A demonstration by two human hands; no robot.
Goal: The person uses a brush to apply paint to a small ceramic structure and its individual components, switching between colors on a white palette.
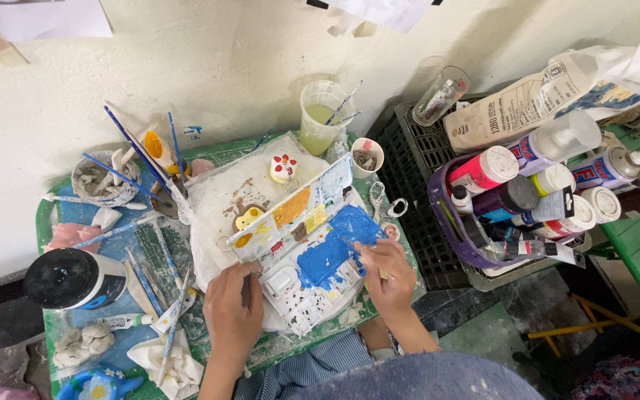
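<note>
Left hand gripping paint palette edge; right hand pinching brush over blue paint.

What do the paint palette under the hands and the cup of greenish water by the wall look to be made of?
The palette looks like white moulded plastic: thin hinged lid, small square wells, smeared with blue and yellow paint. The cup seems clear, slightly cloudy plastic, since the greenish water and brush handles show through its thin wall; glass cannot be ruled out.

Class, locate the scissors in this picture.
In the head view, the scissors lie right of the paint palette, just above the right hand, beside the black crate.
</note>
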